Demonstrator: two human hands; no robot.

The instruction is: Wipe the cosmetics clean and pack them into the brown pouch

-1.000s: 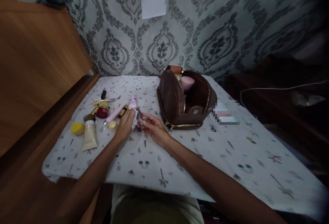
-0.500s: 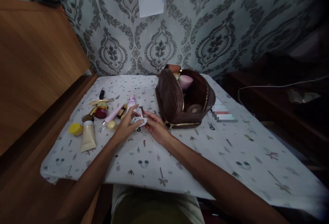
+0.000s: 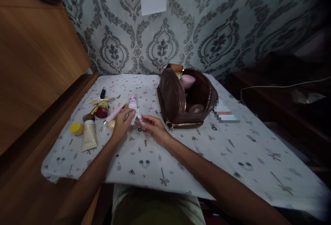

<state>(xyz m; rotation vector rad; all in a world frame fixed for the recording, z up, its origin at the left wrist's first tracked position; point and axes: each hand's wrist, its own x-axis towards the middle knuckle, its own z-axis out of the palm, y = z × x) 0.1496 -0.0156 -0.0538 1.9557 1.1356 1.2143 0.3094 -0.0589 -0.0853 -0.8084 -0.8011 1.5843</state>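
Note:
My left hand (image 3: 122,123) pinches a crumpled white tissue (image 3: 134,115). Close to its right, my right hand (image 3: 154,128) has its fingers closed on a small pinkish, partly clear cosmetic container (image 3: 140,119), whose exact kind is mostly hidden by the fingers. Tissue and container meet between the two hands, just above the cloth. Directly behind them lies a pink-and-white tube (image 3: 132,101). Left of my left hand are a lilac wand-like item (image 3: 113,114) and a pale yellow rounded item (image 3: 111,124), partly covered by the hand.
A brown zip bag (image 3: 170,94) stands unzipped on the right, a pink item (image 3: 188,81) inside. On the left lie a cream tube (image 3: 89,137), yellow-lidded jar (image 3: 76,128), red jar (image 3: 102,111), makeup brush (image 3: 89,116) and black item (image 3: 102,92). The patterned cloth (image 3: 181,176) covers the table.
My left hand has moved slightly left and curled in, drawing the tissue left. My right hand has shifted a little left, and the container now tilts between the hands.

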